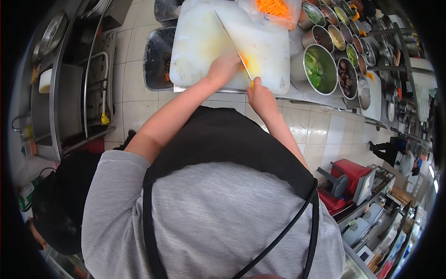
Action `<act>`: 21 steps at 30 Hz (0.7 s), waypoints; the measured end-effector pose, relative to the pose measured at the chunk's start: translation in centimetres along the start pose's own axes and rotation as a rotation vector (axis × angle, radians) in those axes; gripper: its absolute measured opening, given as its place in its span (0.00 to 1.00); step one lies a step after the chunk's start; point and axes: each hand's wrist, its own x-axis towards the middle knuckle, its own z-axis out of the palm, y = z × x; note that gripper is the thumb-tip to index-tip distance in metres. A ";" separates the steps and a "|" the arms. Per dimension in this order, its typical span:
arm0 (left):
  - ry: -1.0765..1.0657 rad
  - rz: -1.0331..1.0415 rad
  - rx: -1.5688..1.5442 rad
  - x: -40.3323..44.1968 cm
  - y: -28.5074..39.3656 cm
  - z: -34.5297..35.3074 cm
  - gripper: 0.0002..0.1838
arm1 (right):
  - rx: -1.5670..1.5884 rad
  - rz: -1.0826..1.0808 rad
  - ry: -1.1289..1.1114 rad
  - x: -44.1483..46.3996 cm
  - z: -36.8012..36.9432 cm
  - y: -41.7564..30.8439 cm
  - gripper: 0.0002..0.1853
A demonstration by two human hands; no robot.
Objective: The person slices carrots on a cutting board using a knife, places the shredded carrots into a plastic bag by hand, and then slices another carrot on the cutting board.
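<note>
My right hand (264, 100) is wrapped round the yellow handle of a long kitchen knife (231, 39), whose blade slants up and left across a white cutting board (195, 60). My left hand (225, 68) is closed, its fingertips beside the blade on the board. Orange carrot (245, 61) shows at those fingertips, on the right of the blade; the part under the fingers is hidden. At the far edge of the board sits a clear plastic bag (293, 14) with shredded carrot (272, 7) in it.
Metal pots of cut vegetables, such as a large pot of greens (320, 69), crowd the right side. A dark bin (155, 60) stands left of the board. Metal shelving (83, 93) is further left. Another person (65, 200) is behind my left side; one more (399, 156) is far right.
</note>
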 end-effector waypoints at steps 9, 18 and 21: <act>0.010 -0.005 0.021 -0.2 -0.1 -0.1 0.06 | 0.005 0.074 -0.076 -1.8 -0.5 -0.5 0.13; 0.023 -0.028 0.061 -0.5 -0.8 0.3 0.08 | -0.007 0.060 -0.077 -2.6 -2.3 -1.6 0.14; 0.009 -0.035 0.042 -0.4 -0.6 0.0 0.08 | 0.001 0.050 -0.042 -2.1 -0.3 -0.4 0.16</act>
